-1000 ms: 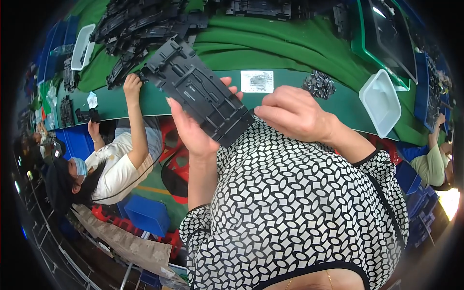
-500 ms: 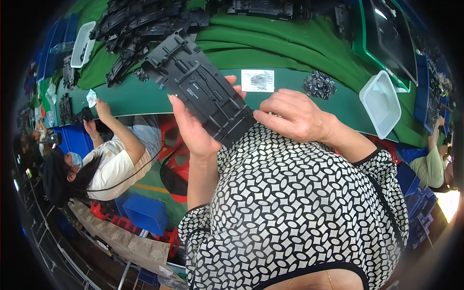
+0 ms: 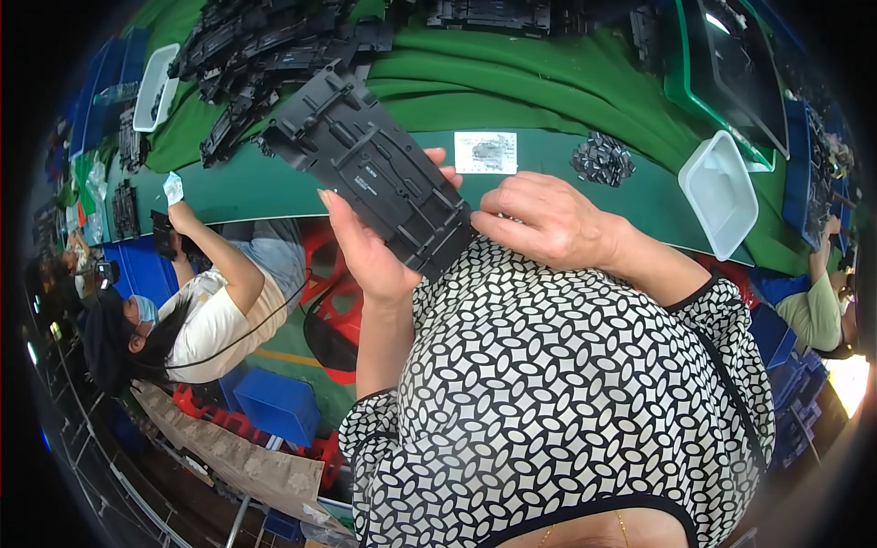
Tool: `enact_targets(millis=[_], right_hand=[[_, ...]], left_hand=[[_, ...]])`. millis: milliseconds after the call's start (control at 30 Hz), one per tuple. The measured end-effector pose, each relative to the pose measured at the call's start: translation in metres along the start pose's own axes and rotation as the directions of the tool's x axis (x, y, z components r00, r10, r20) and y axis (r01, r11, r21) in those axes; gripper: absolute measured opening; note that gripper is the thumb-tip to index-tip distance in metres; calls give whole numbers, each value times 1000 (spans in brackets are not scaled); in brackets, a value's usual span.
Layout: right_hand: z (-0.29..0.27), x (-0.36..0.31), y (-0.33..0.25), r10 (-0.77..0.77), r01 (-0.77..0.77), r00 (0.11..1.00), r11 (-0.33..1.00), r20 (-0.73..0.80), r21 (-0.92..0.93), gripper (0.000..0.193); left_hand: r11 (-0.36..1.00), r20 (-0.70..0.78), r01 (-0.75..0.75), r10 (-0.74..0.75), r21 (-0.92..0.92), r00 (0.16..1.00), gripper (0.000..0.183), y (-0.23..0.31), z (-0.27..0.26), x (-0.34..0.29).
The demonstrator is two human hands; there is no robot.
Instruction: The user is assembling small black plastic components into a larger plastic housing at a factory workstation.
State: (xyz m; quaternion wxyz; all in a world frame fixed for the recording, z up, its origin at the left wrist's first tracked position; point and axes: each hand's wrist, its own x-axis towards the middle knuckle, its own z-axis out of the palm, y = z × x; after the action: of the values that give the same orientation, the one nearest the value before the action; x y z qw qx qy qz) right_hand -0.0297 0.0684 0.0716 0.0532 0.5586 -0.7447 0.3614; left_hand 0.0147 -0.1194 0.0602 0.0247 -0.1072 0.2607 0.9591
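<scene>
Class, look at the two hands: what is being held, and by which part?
A long black plastic panel, gripped at its near end: left hand wraps its left edge, right hand touches its near right corner.

The near end of the black plastic panel (image 3: 375, 173) is hidden behind the patterned blouse (image 3: 557, 393), and the left hand (image 3: 370, 256) covers part of its lower edge. The right hand (image 3: 548, 224) hides its own fingertips against the panel, so their grip cannot be told. The small black parts (image 3: 603, 160) on the green table (image 3: 274, 183) are too small to make out.
</scene>
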Motion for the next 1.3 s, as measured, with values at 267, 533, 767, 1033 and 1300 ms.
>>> enact_targets(millis=[267, 533, 767, 1033, 1300], right_hand=[[-7, -3, -18, 784, -687, 477, 52, 396, 725, 17], [-6, 7, -22, 688, -707, 432, -143, 583, 693, 25], [-5, 2, -23, 702, -693, 428, -150, 569, 706, 26], [-10, -25, -2, 691, -785, 436, -21, 576, 619, 23], [-4, -142, 78, 924, -924, 369, 377, -104, 69, 15]], left_hand=[[963, 104, -260, 266, -68, 958, 86, -10, -9, -2], [959, 229, -284, 271, 23, 935, 94, -16, -11, -10], [949, 218, -304, 280, 84, 935, 91, -22, -10, -10], [982, 15, -184, 185, -42, 983, 80, -17, -18, -17], [982, -123, -160, 147, -104, 981, 73, -10, -46, -33]])
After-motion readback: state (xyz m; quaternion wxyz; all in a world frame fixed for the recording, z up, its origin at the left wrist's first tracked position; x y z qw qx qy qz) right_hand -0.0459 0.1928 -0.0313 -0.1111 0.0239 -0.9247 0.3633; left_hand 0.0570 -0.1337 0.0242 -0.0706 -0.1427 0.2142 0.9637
